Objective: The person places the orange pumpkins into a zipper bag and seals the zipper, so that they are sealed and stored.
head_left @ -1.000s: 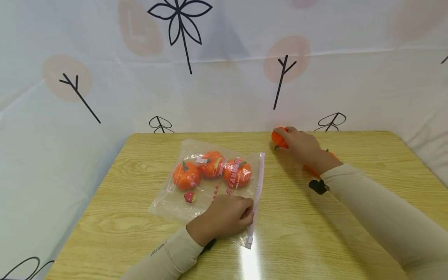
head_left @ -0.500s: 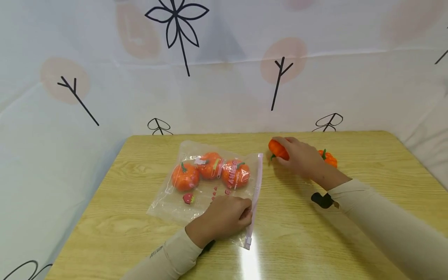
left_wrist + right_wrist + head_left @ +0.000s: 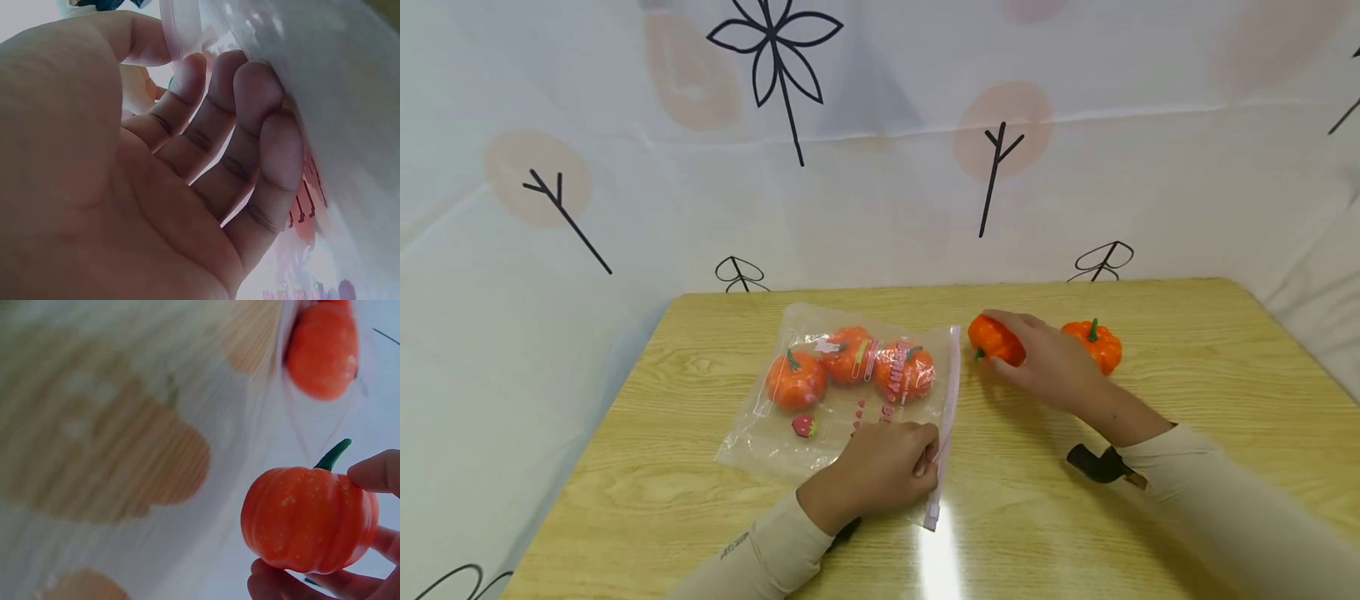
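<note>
A clear zip bag [image 3: 752, 442] with printed strawberries lies on the table, three small orange pumpkins [image 3: 796, 380] inside it. My left hand [image 3: 883, 467] holds the bag by its pale pink zip edge, fingers curled. In the left wrist view the thumb and index finger [image 3: 189, 78] meet at the plastic strip. My right hand [image 3: 1052, 362] grips another small pumpkin [image 3: 996, 339] with a green stem, just right of the bag's zip edge. The right wrist view shows this pumpkin [image 3: 309, 519] between thumb and fingers. One more pumpkin [image 3: 1097, 346] rests on the table behind the right hand.
The wood-grain table [image 3: 662, 400] ends at the back against a pale cloth [image 3: 880, 208] printed with leaves and twigs. The zip slider [image 3: 933, 512] sits at the bag's near corner.
My right hand has come nearer and slightly left with the pumpkin, toward the bag. The pumpkin behind it is now more exposed. My left hand has stayed on the bag.
</note>
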### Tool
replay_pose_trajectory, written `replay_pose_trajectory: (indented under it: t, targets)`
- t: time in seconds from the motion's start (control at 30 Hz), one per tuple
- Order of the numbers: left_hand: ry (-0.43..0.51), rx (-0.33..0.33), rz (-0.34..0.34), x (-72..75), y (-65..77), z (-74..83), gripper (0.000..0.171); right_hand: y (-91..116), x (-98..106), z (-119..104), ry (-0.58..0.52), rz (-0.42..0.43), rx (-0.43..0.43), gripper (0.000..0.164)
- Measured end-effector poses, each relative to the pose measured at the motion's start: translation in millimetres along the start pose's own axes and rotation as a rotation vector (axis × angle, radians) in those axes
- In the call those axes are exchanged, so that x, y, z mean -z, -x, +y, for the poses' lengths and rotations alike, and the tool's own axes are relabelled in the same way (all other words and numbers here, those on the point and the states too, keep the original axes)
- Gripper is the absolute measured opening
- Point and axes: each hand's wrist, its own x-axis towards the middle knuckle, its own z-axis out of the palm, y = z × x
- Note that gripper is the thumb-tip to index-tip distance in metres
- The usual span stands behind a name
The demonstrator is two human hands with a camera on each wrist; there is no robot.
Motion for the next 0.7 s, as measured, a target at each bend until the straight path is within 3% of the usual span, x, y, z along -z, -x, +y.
replay_pose_trajectory:
  t: [0.2,0.43,0.7]
  targets:
    - [0.034,0.044,-0.009,-1.1,0.1,-2.2,0.014,13,-7,-8,-0.114,0.036,0.012,0.063]
    - [0.076,0.085,-0.044,-0.6,-0.4,-1.4,0.015,25,-9,-16,-0.145,0.027,-0.013,0.064]
    - [0.05,0.086,-0.042,-2.0,-0.4,-3.0,0.023,32,-10,-23,-0.196,0.052,0.048,0.062]
